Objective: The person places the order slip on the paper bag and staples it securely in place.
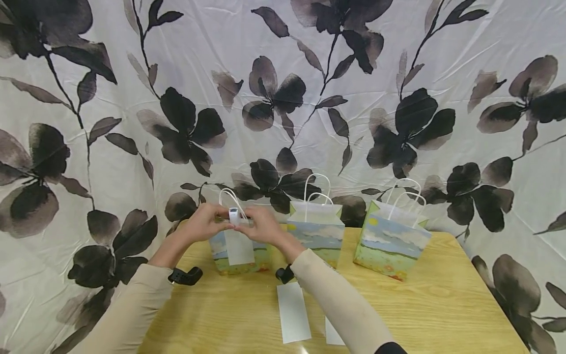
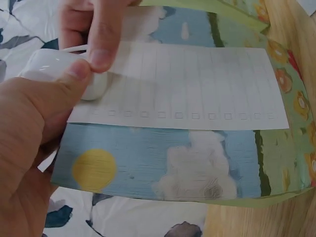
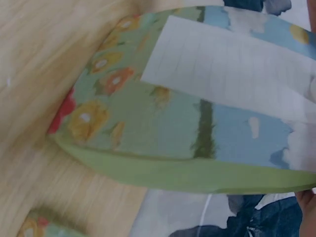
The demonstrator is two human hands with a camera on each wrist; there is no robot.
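My left hand pinches a small white stapler at the top edge of a paper gift bag. A white checklist slip, with lines and a row of small boxes, lies against the bag's painted front. Opposite, my right hand pinches the slip and the bag's top, its thumb beside the stapler. That bag stands at the left of the table, white handles behind my hands. Fingers behind the bag are mostly hidden.
Two more such bags stand upright, one in the middle and one at the right. One white slip lies on the wooden table; another is partly under my right forearm. A floral cloth hangs behind.
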